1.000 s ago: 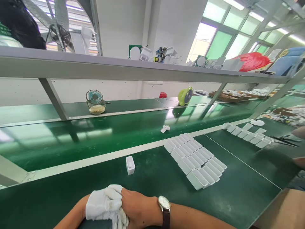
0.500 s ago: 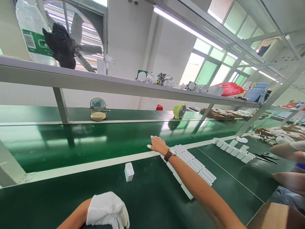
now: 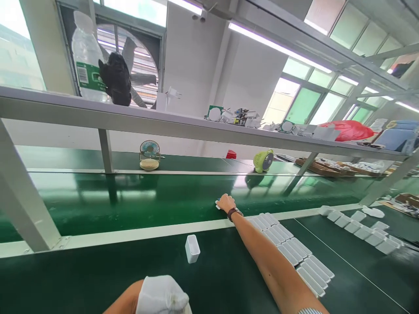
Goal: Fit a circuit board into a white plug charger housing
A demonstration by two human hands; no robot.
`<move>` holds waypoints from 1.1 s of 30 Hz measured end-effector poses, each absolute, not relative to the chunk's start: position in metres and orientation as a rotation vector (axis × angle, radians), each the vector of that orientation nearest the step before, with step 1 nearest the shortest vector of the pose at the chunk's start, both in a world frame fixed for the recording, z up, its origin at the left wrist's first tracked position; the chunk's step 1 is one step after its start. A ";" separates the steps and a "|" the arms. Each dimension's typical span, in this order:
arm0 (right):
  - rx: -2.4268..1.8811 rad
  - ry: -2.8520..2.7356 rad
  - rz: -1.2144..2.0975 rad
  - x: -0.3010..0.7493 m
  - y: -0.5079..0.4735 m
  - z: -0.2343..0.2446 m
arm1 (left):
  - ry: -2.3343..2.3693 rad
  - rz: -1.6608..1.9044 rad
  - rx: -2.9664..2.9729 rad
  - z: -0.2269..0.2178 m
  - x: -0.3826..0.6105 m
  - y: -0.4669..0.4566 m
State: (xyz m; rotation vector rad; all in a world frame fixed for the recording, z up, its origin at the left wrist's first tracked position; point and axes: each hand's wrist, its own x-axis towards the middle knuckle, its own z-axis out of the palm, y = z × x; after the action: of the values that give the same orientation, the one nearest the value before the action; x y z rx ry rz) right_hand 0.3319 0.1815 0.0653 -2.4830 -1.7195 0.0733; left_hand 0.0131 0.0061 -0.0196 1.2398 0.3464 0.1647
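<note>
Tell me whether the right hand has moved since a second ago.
Yes. The right hand left the gloved left hand and stretched forward past the white casings onto the conveyor belt.

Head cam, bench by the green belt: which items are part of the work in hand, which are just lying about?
In hand:
- right hand, closed over a small white part on the belt
- left hand, in a white glove, near edge
- single white case
- rows of white cases

Lying about:
- two desk fans
- water bottle on the shelf
- red bag
</note>
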 end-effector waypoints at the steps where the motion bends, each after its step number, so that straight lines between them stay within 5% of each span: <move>1: -2.463 -1.735 0.102 0.326 0.182 0.066 | 0.339 0.165 1.187 -0.018 0.013 0.005; 15: -1.805 -2.187 0.736 0.303 0.002 0.054 | 0.275 0.146 1.099 0.017 0.014 -0.009; 23: -1.706 -2.031 0.608 0.315 -0.032 0.035 | 1.214 0.884 1.506 0.011 0.022 0.024; 33: -1.538 -1.814 0.575 0.300 0.004 0.032 | 1.409 0.678 1.810 0.020 0.069 0.027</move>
State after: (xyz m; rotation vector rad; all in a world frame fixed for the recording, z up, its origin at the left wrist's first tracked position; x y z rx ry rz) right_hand 0.2999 0.0036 0.0316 -1.5377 -1.8138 0.5755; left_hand 0.0689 0.0269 0.0197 1.8099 1.4089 0.6781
